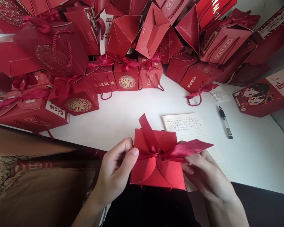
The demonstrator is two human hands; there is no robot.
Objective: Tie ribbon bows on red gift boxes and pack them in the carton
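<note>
A small red gift box (pixel 145 173) with curved, interlocking top flaps is held up in front of me, its top turned towards me. A dark red satin ribbon (pixel 194 148) is tied in a knot at the centre, one tail rising at the upper left and another spreading to the right. My left hand (pixel 119 167) grips the box's left side, thumb along the top edge. At the right side, my right hand (pixel 203 170) is closed with curled fingers against the box and the ribbon; the ribbon partly covers these fingers. What lies inside the box is hidden.
Several red gift boxes (pixel 126 78) and paper bags (pixel 123 31) crowd the back of the white table (pixel 123 110). A lined notebook (pixel 182 121) with handwriting lies behind my box, and a black pen (pixel 224 121) to its right. An opened cardboard box (pixel 44 192) stands at lower left.
</note>
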